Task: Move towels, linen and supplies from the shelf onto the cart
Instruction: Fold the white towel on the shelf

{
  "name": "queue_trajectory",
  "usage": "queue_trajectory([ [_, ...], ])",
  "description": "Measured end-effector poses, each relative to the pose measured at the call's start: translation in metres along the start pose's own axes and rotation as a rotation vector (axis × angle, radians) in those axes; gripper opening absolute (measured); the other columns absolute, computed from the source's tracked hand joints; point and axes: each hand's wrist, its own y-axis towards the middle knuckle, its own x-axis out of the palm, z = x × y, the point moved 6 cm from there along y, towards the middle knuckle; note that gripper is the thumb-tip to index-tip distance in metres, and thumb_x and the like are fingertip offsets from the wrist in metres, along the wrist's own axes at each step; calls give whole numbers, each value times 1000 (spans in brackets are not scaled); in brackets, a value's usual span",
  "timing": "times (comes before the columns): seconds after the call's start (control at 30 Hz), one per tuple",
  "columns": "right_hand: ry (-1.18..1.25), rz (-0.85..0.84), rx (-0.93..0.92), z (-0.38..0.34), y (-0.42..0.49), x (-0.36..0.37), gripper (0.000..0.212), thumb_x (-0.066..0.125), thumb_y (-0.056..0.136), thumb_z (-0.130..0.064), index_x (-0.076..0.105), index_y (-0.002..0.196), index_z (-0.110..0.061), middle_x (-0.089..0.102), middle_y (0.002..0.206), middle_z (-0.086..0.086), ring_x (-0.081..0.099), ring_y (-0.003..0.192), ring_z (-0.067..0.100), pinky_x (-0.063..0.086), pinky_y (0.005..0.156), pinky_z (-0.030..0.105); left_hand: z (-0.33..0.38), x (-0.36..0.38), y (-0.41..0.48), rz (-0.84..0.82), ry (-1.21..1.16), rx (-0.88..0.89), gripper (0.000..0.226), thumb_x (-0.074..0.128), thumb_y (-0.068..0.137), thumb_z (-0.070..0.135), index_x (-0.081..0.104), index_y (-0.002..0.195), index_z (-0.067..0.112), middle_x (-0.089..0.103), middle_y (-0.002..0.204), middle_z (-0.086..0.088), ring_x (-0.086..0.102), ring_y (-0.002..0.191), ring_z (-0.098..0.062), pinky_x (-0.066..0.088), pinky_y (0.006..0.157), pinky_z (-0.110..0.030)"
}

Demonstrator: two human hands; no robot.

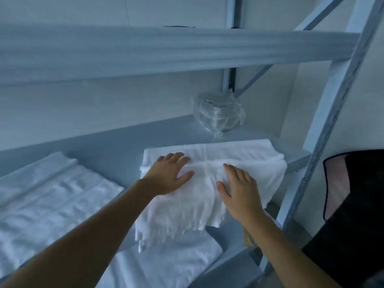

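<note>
pale blue metal shelf [128, 129] w/ wall behind, both hands flat, fingers spread on white towel stack [228, 154]

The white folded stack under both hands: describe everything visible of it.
The white folded stack looks like soft cloth, several layers deep, lying on the right part of the blue shelf. Its layered front edges overhang the shelf's front and are blurred. Faint crossing lines mark its top, a tie or creases, unclear. The left hand and right hand rest flat on top, fingers straight. A clear plastic-wrapped pack stands behind it, apart.
</note>
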Motion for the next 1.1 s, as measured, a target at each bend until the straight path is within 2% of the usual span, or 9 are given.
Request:
queue_trajectory([
  [0.17,38,-26,46,-1,13,23,64,39,91,-54,42,145,-19,58,136,2,51,125,22,32,109,41,-39,26,13,-83,-45,-37,88,7,79,79,35,149,34,32,159,5,30,145,-18,20,117,-36],
  [0.5,114,-178,-31,13,46,27,71,37,84,-62,43,145,-26,56,138,-11,46,131,11,24,115,34,-45,23,-3,-81,47,0,89,3,79,83,39,146,36,41,152,7,42,134,-21,35,108,-40],
  [0.6,111,-213,-54,24,52,24,63,37,86,-61,45,141,-31,54,137,-17,44,133,9,16,118,33,-34,10,-13,-20,98,60,86,4,80,82,52,134,36,58,132,7,57,115,-20,45,96,-35],
  [0.7,102,-98,-21,38,43,14,56,42,89,-58,52,136,-29,58,133,-12,48,130,13,27,116,39,-19,-10,-4,61,91,145,82,3,83,80,63,112,32,69,100,7,67,91,-19,50,78,-30],
  [0.77,99,-9,47,46,28,10,57,43,90,-58,55,135,-25,58,136,-5,48,130,17,31,115,41,-10,-13,14,100,-11,187,72,9,86,72,64,106,29,71,91,5,68,83,-23,49,73,-30],
  [0.83,108,49,126,53,11,8,58,42,90,-60,57,134,-25,52,143,-1,44,135,20,32,115,44,3,-8,33,144,-92,269,61,20,92,64,64,111,26,70,99,3,68,87,-24,50,73,-32],
  [0.9,124,74,221,62,-5,7,59,40,90,-63,54,137,-29,39,153,1,33,142,21,31,115,44,18,11,51,103,-97,344,54,27,96,59,59,127,28,63,124,4,62,110,-20,50,88,-34],
  [1.0,231,90,370,76,-27,9,63,43,90,-67,42,145,-36,19,162,2,21,148,21,34,115,46,35,41,65,-17,-150,372,59,29,97,62,41,148,34,38,156,5,35,142,-14,25,117,-35],
  [1.1,390,120,479,84,-45,17,67,54,91,-53,29,151,-37,16,162,3,16,150,18,33,115,51,43,54,68,-94,-210,361,63,26,96,66,28,153,37,22,162,11,16,149,-8,7,122,-32],
])
